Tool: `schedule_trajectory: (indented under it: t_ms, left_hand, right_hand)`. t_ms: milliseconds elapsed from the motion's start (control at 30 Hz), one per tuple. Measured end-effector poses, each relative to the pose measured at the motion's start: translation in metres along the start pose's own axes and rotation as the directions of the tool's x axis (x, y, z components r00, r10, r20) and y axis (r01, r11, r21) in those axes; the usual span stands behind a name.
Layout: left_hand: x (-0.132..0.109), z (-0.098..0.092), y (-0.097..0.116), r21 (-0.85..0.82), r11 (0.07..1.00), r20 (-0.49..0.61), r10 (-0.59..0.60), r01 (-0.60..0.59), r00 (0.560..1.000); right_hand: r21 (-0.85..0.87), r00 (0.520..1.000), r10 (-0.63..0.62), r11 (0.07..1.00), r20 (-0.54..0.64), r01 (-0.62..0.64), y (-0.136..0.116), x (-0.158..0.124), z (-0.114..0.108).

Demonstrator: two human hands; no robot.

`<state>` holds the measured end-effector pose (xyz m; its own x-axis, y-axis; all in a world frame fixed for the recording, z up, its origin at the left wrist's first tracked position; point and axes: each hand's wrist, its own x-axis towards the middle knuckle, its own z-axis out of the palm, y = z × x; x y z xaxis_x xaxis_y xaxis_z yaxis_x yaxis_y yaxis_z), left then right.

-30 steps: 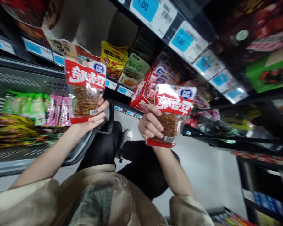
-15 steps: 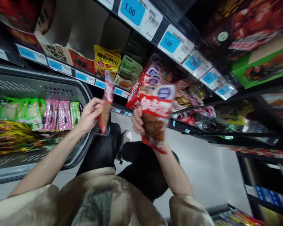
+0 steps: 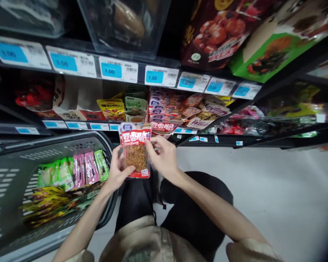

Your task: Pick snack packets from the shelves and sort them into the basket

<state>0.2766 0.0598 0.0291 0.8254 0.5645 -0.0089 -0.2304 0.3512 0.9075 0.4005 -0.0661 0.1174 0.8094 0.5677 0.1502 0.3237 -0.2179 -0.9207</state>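
Between my hands, upright above my knees, are red snack packets (image 3: 136,154) with a clear window over brown food, stacked face toward me. My left hand (image 3: 119,169) is closed round their left side, its thumb across the front. At the upper right edge, my right hand (image 3: 164,154) pinches the packets with thumb and fingers. How many packets there are is hidden behind the front one. Just behind, on the shelf, a red box (image 3: 164,127) holds similar packets in rows.
A grey basket (image 3: 8,185) at the left holds green, pink and yellow packets. Shelf edges with price labels (image 3: 161,75) run across above my hands. Yellow packets (image 3: 112,109) and green packets (image 3: 136,108) stand on the lower shelf.
Both hands held separate red packets apart; now the packets are together in front of my left knee. The view has turned, bringing the shelf more level and showing more of the basket.
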Motion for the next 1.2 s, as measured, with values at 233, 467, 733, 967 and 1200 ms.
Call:
schedule_trajectory:
  t_ms: [233,467,733,967,1200]
  left_hand:
    - [-0.014,-0.013,-0.003,0.400,0.902,-0.004,0.176,-0.160,0.984]
    - [0.027,-0.021,0.045,0.183,0.918,0.093,0.341,-0.353,0.935]
    - [0.096,0.073,0.125,0.748,0.062,0.636,0.216,-0.661,0.740]
    - [0.141,0.118,0.138,0.698,-0.198,0.693,-0.058,-0.688,0.719]
    - [0.127,0.109,0.125,0.638,-0.175,0.740,-0.128,-0.750,0.660]
  right_hand:
    - [0.054,0.913,-0.075,0.997,0.400,0.058,-0.009,0.001,-0.009]
    - [-0.238,0.806,-0.336,0.837,0.487,0.492,-0.019,-0.011,-0.011]
    - [-0.015,0.322,-0.689,0.412,0.650,0.911,-0.016,-0.038,0.010]
    - [-0.018,0.265,-0.528,0.426,0.807,0.904,-0.019,-0.037,0.005]
    - [-0.007,0.297,-0.473,0.522,0.829,0.853,-0.013,-0.022,-0.027]
